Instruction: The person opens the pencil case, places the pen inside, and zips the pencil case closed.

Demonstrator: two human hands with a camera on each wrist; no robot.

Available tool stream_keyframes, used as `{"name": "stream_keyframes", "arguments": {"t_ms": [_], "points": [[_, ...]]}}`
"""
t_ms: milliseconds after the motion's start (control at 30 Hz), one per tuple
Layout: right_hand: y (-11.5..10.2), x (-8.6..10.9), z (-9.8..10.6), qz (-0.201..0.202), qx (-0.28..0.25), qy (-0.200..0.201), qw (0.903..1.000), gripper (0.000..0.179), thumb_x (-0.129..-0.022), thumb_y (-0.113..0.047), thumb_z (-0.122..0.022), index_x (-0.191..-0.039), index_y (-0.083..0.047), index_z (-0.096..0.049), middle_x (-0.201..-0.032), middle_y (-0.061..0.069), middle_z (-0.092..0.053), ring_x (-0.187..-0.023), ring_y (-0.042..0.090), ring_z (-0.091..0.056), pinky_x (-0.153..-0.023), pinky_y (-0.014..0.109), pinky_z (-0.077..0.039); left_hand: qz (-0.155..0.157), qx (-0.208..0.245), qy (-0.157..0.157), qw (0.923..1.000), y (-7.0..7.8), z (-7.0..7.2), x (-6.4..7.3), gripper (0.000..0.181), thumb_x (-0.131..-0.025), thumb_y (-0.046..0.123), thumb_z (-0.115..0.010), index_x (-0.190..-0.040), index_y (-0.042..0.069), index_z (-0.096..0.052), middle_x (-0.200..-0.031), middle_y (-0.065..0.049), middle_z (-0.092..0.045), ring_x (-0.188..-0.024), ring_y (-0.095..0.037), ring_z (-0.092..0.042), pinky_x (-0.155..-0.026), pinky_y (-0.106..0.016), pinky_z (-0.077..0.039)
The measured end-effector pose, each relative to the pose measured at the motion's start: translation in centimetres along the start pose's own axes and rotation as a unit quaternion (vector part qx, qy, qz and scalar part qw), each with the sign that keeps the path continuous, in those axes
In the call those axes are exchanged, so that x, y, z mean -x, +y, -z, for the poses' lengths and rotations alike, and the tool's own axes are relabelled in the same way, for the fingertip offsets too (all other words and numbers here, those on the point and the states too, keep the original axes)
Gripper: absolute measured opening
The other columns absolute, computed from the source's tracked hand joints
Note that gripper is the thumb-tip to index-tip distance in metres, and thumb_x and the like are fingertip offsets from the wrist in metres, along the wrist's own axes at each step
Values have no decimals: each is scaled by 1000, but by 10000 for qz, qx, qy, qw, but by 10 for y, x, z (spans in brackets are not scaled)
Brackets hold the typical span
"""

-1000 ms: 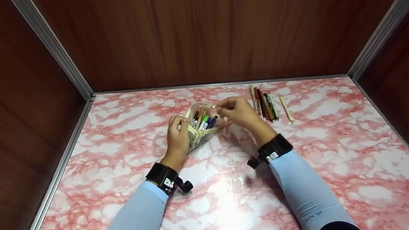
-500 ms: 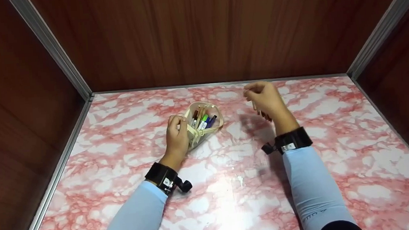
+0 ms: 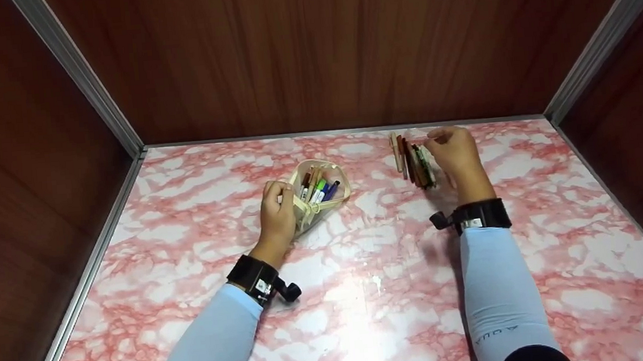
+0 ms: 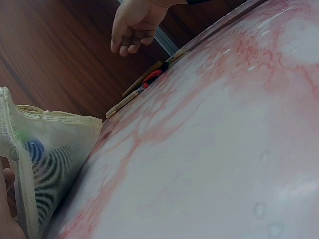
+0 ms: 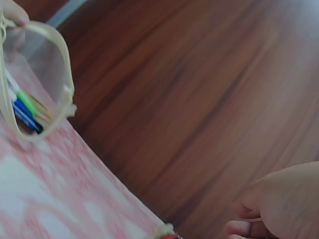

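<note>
Right hand has moved: 1.0 s ago it pinched the right rim of the mesh pouch, 0.5 s ago it covered the pen row, now it's farther right, at the row's right edge. Row shows again, lined up on the far right part of the table. The lone pen seen right of the row 1.0 s ago is mostly hidden by the hand now. Left hand unchanged, pouch too: left of the row, mouth open, with the green-capped marker and blue pen inside.

Pose: right forearm runs almost straight to the far side, hand angled left at the wrist, raised above the table. Fingers loosely bent, pointing down in left wrist view, holding nothing. Left forearm slants from near left up to the pouch; left fingers grip its left edge, thumb on the side facing right. Black strap on the right wrist, light-blue sleeve below.
</note>
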State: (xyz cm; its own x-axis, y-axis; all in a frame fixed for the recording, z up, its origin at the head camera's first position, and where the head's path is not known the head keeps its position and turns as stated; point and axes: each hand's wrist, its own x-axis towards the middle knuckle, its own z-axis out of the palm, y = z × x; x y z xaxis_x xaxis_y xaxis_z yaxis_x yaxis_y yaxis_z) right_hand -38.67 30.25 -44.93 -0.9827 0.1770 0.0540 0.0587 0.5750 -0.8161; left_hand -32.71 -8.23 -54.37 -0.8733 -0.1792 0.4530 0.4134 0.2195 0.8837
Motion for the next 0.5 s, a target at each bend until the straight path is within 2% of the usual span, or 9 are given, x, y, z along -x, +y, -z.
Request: {"name": "stream_keyframes", "arguments": {"t_ms": [100,233,333,500], "points": [[12,-3,4,-62,216,-2,9997,44,-111,-26,-67,-145,2,-71,-140,27,-69,-121,34,-65,-104,46,-53,-5,-30,-14,10000,0,0,0,18,-110,4,-58,-96,-4,-64,-108,-16,-60,-109,-22,-57,-102,-30,-47],[25,-3,9,-231,299,-132,9992,51,-112,-30,-67,-151,3,-66,-144,30,-67,-126,38,-66,-111,53,-55,-14,-33,-8,10000,0,0,-1,18,-110,3,-58,-96,-6,-65,-110,-20,-61,-112,-24,-58,-104,-30,-46],[32,-1,10,-262,492,-195,9983,55,-113,-33,-66,-152,5,-63,-145,32,-66,-130,42,-65,-115,58,-53,-25,-5,16,10000,-1,0,-1,18,-110,3,-58,-96,-5,-65,-110,-19,-61,-112,-24,-58,-104,-30,-47],[36,2,10,-343,683,-388,9963,57,-112,-32,-67,-153,7,-61,-143,32,-68,-128,43,-66,-113,60,-53,-40,38,16,10000,-2,0,-1,18,-110,3,-59,-95,-4,-66,-109,-16,-61,-111,-23,-58,-103,-30,-47]]}}
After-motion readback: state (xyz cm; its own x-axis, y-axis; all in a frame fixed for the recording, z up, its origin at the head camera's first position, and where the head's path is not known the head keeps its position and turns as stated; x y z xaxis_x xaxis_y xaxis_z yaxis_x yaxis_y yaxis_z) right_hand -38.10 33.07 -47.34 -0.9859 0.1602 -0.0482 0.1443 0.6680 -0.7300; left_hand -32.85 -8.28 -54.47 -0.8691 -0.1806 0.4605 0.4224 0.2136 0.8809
